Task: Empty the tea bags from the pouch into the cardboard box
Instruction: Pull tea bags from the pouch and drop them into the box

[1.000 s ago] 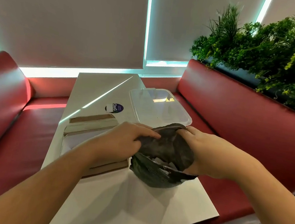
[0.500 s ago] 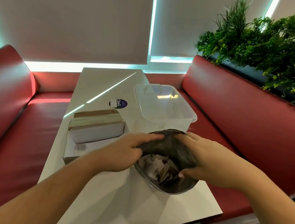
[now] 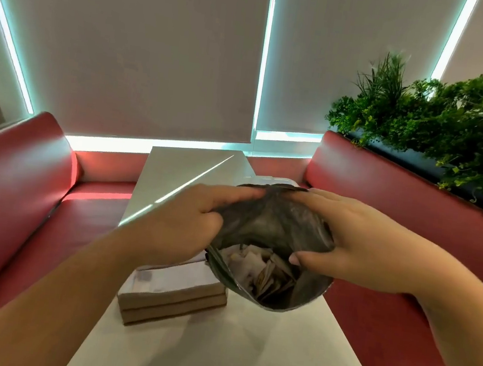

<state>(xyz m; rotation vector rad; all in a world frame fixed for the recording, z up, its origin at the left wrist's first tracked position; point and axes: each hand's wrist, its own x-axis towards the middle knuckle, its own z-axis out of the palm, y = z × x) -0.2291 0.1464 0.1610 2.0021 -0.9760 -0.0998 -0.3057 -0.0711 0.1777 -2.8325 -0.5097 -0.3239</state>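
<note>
Left grip [image 3: 186,221] and right grip [image 3: 356,251] both clamped on the dark pouch [image 3: 271,226], its mouth tipped toward the camera.
Held above the bench [image 3: 244,350], likely so the tea bags [image 3: 257,268] bunched at the mouth slide toward the cardboard box [image 3: 178,293] just below-left.

The pouch [image 3: 274,226] and the left hand [image 3: 180,224] hid the cardboard box's [image 3: 175,293] far end. Behind the pouch, only a pale sliver of a container rim [image 3: 274,180] showed. The tea bags [image 3: 257,268] inside were a blurred, uncountable jumble. The surface's [image 3: 229,348] near left corner was cut off by the bottom edge.
</note>
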